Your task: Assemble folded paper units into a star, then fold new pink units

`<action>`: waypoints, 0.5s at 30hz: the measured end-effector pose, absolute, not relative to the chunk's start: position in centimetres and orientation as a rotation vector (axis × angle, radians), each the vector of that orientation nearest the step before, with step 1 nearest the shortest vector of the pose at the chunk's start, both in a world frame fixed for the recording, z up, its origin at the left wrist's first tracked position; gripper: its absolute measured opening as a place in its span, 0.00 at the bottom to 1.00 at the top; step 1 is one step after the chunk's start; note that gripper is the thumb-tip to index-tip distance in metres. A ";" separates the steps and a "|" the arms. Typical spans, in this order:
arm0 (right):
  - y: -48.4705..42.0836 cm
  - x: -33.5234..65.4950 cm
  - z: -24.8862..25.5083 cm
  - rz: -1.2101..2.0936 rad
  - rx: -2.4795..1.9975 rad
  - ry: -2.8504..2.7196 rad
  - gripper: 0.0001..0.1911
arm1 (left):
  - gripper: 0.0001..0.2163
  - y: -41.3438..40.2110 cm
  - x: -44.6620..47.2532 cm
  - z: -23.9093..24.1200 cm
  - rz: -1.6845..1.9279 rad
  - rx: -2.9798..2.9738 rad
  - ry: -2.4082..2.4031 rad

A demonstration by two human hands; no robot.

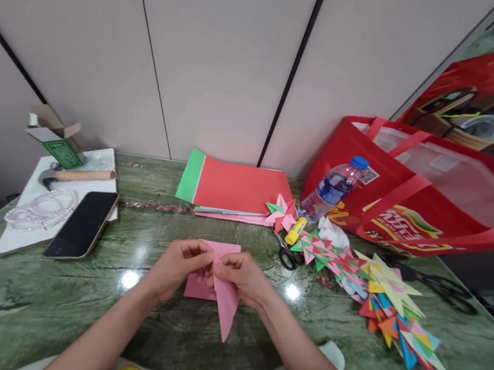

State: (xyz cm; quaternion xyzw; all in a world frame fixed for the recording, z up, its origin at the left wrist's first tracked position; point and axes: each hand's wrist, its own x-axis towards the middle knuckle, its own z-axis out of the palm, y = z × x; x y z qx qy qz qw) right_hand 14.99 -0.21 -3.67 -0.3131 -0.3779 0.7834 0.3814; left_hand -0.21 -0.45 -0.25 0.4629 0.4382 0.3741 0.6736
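Note:
My left hand and my right hand meet at the middle of the green marble table, both pinching a pink sheet of paper that is partly folded. A long folded point of it hangs down below my right hand. Flat pink paper shows behind the fingers. A stack of red, green and pink sheets lies farther back.
A row of folded colourful paper stars runs to the right, with a glue stick, scissors, a water bottle and a red bag. At the left lie a phone, a hammer, beads and a small box.

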 end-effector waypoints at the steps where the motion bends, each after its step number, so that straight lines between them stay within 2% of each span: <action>1: -0.2 15.0 -3.7 1.999 -0.805 -0.957 0.14 | 0.09 -0.5 -0.2 -0.2 0.843 1.040 0.987; 15: -0.2 15.1 -4.0 2.050 -0.789 -0.899 0.15 | 0.09 -0.4 -0.3 -0.4 0.864 0.960 0.959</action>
